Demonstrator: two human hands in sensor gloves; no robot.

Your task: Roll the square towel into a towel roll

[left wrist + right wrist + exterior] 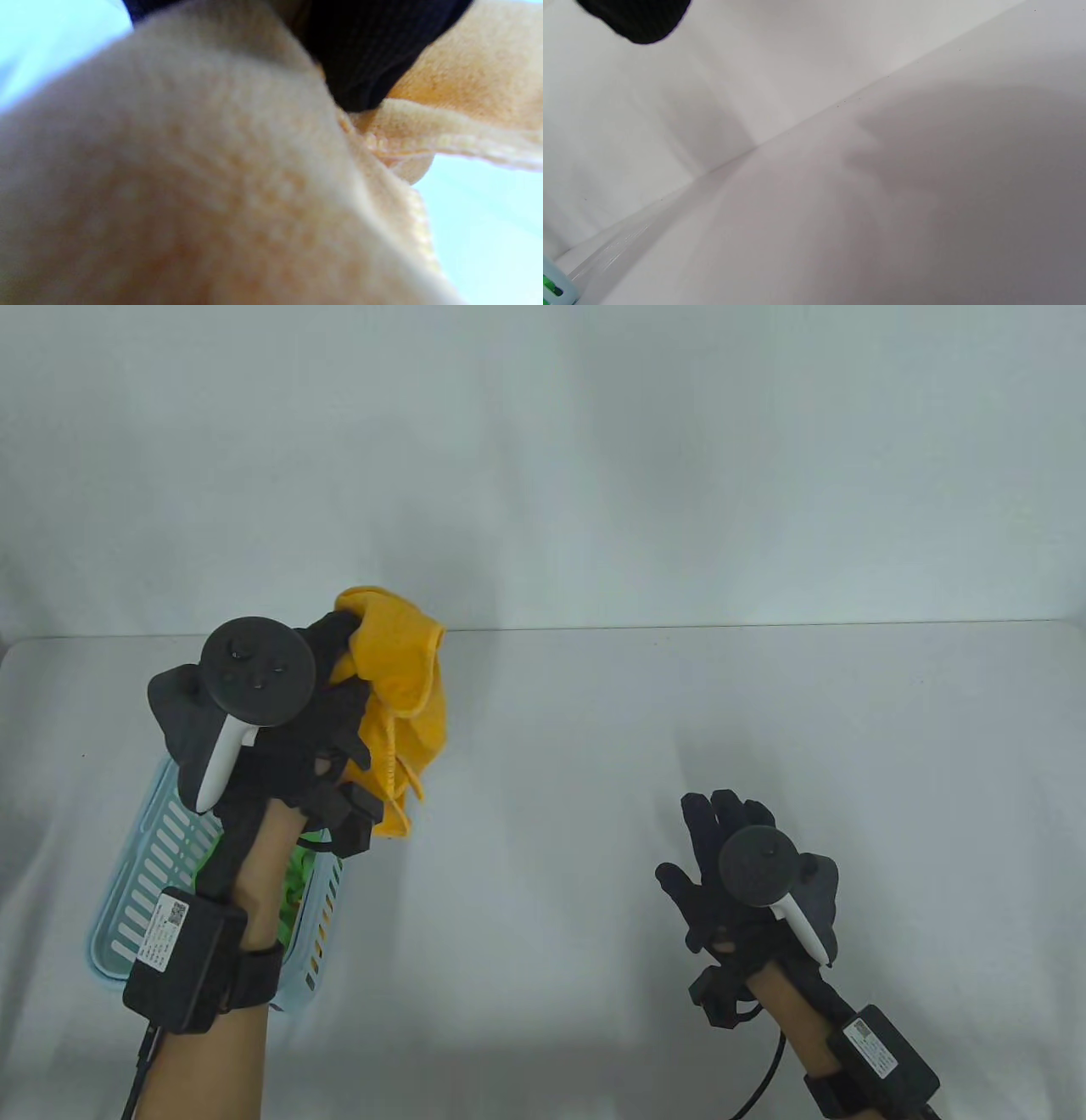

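light: even, bright, soft shadows | left wrist view: towel [212,190] blurred, perhaps too close | table view: sharp

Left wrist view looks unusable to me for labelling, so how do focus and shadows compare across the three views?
Left wrist view: yellow towel fills the frame, soft and washed out, the fingertip dark. Table view: sharp, with a soft shadow by the right hand. Right wrist view: clear, a broad shadow on the table.

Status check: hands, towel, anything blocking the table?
Left hand grips yellow towel, bunched, held up. Right hand open, holding nothing. Blue basket beneath left arm. Rolling not started.
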